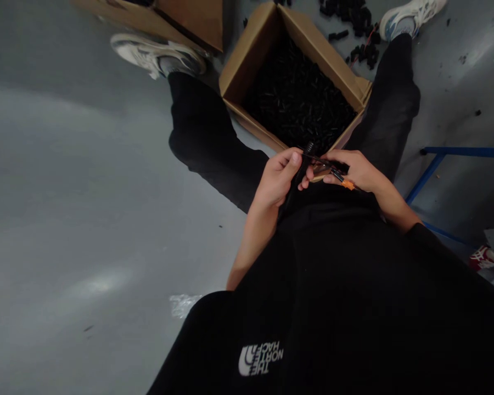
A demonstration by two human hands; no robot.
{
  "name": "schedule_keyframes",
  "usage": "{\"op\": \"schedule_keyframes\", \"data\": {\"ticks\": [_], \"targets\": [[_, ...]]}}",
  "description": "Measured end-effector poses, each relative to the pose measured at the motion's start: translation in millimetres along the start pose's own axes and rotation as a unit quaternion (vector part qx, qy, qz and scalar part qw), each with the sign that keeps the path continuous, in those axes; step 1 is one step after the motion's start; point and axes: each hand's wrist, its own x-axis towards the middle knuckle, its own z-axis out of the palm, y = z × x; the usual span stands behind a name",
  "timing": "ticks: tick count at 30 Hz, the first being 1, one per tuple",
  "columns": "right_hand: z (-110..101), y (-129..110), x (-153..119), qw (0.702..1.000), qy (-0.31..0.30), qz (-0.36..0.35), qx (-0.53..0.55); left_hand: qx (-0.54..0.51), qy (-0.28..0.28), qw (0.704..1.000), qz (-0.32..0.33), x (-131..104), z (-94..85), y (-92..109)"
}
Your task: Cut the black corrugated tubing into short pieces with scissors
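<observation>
A black corrugated tube [299,171] is gripped in my left hand [276,174], with its ribbed end sticking up past the thumb. My right hand [359,169] is closed around a pair of scissors [333,171] with dark handles and an orange part. Their dark blades reach left across the tube near my left thumb; whether they touch it I cannot tell. Just beyond both hands, a cardboard box [250,66] stands between my legs, holding many short black pieces [300,99].
Loose black pieces [354,19] lie on the floor beyond the box. A second cardboard box [193,22] is at the upper left. On the right is a blue metal frame [465,152], with a red shoe [482,257] near it. Clear plastic [183,305] lies at the lower left.
</observation>
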Motion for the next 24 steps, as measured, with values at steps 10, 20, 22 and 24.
{"op": "schedule_keyframes", "data": {"ticks": [10, 20, 22, 24], "targets": [[10, 6, 3, 0.998, 0.027, -0.042, -0.027, 0.021, -0.077, 0.994, -0.07, 2, -8.1, 11], [15, 8, 11, 0.998, 0.022, 0.037, -0.047, 0.109, -0.027, 0.992, -0.05, 14, -25.9, -3], [21, 12, 13, 0.996, 0.029, 0.07, -0.056, 0.194, 0.033, 0.98, -0.015, 15, -27.7, -11], [28, 16, 15, 0.994, 0.032, 0.096, -0.047, 0.295, 0.091, 0.951, 0.01, 15, -27.3, -17]]}}
